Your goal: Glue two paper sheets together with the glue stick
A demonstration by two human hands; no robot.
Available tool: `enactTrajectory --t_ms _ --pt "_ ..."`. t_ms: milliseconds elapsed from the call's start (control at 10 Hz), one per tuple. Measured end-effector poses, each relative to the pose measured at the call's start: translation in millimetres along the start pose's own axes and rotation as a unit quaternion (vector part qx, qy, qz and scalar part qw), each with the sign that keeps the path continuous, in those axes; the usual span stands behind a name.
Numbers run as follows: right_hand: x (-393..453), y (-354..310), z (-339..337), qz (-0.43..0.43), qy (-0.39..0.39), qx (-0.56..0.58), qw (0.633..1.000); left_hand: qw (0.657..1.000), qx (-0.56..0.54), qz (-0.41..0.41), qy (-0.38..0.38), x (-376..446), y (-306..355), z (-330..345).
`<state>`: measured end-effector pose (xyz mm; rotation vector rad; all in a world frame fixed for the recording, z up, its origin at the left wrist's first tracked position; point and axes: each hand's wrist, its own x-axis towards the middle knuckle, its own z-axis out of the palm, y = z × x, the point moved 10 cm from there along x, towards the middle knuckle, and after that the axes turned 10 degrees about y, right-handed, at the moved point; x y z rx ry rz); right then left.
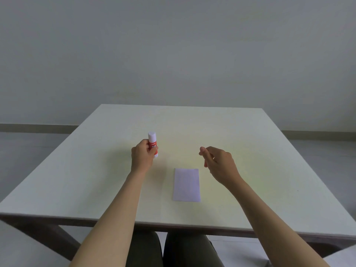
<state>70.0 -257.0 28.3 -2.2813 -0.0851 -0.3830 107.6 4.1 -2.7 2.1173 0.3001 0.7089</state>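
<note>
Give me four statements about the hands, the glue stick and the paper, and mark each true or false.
1. The left hand holds the glue stick upright. True.
2. The glue stick's cap is off. False: the white cap is still on.
3. The right hand presses on the paper. False: it hangs empty above the table, beyond the paper.
4. The paper lies flat between the two forearms. True.

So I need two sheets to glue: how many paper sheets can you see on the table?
1 visible: a pale sheet lying flat on the table, near the front edge between the hands. A second could lie exactly under it; that cannot be told.
</note>
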Motion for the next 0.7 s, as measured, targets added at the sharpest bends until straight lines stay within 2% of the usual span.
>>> enactTrajectory --t_ms 400,500,600,700 --pt "-5 2 -3 -0.005 0.029 -0.014 0.999 0.999 -0.004 -0.018 -0.026 -10 -18 6" --pt "-2 11 -1 -0.002 0.038 -0.050 0.998 0.996 -0.002 -0.068 -0.060 -16 -37 8" --pt "-3 28 9 -0.008 0.016 -0.162 0.987 0.996 0.023 -0.070 -0.047 -24 -37 -9" --pt "17 27 9 -0.017 -0.017 -0.225 0.974 0.998 0.029 -0.018 0.052 -4 -7 -51"
